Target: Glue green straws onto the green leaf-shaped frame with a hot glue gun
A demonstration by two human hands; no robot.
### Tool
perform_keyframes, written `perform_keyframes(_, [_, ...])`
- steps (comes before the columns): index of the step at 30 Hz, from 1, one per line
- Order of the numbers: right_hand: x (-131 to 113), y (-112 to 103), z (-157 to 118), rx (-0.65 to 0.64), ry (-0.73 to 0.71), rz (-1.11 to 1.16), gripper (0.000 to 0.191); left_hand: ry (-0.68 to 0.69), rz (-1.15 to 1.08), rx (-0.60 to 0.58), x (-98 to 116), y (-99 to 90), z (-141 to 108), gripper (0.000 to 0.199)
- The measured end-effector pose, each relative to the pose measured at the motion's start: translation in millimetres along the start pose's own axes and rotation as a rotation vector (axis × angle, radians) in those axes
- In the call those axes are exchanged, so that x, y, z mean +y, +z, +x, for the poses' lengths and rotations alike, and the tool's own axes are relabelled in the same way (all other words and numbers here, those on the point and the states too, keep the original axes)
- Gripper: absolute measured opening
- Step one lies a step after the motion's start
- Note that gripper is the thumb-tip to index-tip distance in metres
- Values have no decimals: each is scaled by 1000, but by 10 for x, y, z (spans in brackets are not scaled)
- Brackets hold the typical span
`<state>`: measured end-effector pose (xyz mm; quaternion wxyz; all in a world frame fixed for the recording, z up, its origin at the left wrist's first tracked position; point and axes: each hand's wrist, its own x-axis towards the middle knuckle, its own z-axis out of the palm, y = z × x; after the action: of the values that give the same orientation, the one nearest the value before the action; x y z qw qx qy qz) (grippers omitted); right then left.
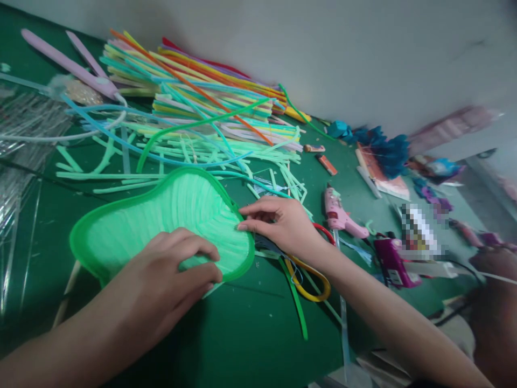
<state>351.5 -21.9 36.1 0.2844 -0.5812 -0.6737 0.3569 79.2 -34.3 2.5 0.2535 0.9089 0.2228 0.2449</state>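
A light green panel of pipe cleaners, with a darker green rim, slants across the front of the table. It is rounded and leaf-like in shape. My left hand lies over its lower edge, fingers curled and holding it; the fingers beneath are hidden. At the right rim, my right hand pinches the edge between thumb and fingertips. Whether a small piece is also in that pinch I cannot make out. Under the right wrist are scissors with yellow handles, and a green pipe cleaner strip lies beside them.
Bundles of coloured pipe cleaners and pale green offcuts lie along the wall. A pink flat iron rests at back left. On the right are a pink glue gun, a purple box and another person's arm.
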Motion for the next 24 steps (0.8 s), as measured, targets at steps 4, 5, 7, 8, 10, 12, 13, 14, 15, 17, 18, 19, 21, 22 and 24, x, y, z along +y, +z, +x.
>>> perform_keyframes(4, [29, 4, -33, 36, -243, -208, 14, -16, -1, 10, 2, 12, -11, 16])
perform_keyframes(5, [45, 7, -39, 45, -305, -248, 15, -8, 0, 0, 3, 13, -11, 15])
perform_keyframes(7, [78, 10, -49, 59, -421, -321, 17, -2, 3, -6, 7, 9, -5, 15])
perform_keyframes(8, [92, 10, -52, 61, -470, -352, 18, -5, 3, -3, 10, 5, 0, 16])
perform_keyframes(10, [110, 7, -56, 61, -535, -407, 21, -22, 4, 13, 17, -5, 9, 16])
perform_keyframes(12, [117, -1, -55, 58, -566, -454, 24, -15, 5, 17, 22, -15, 16, 16])
perform_keyframes(13, [118, -5, -53, 57, -579, -470, 26, -5, 6, 10, 23, -18, 18, 15])
perform_keyframes(14, [121, -9, -50, 55, -595, -480, 27, 2, 7, 9, 23, -20, 20, 15])
perform_keyframes(15, [124, -11, -48, 53, -613, -485, 28, 7, 7, 9, 22, -19, 21, 15])
perform_keyframes(17, [138, -13, -43, 59, -648, -485, 28, -1, 7, 17, 21, -15, 22, 15])
perform_keyframes(18, [146, -12, -42, 64, -661, -486, 27, -8, 7, 21, 21, -12, 21, 16])
perform_keyframes(19, [156, -11, -43, 70, -670, -487, 27, -17, 8, 27, 20, -11, 20, 16])
perform_keyframes(21, [173, -6, -46, 79, -680, -494, 26, -8, 12, 13, 16, -12, 20, 15])
perform_keyframes(22, [179, -5, -49, 82, -682, -497, 26, 0, 17, 8, 13, -14, 21, 15])
perform_keyframes(24, [185, -3, -55, 84, -687, -501, 27, 16, 27, -2, 9, -19, 25, 15])
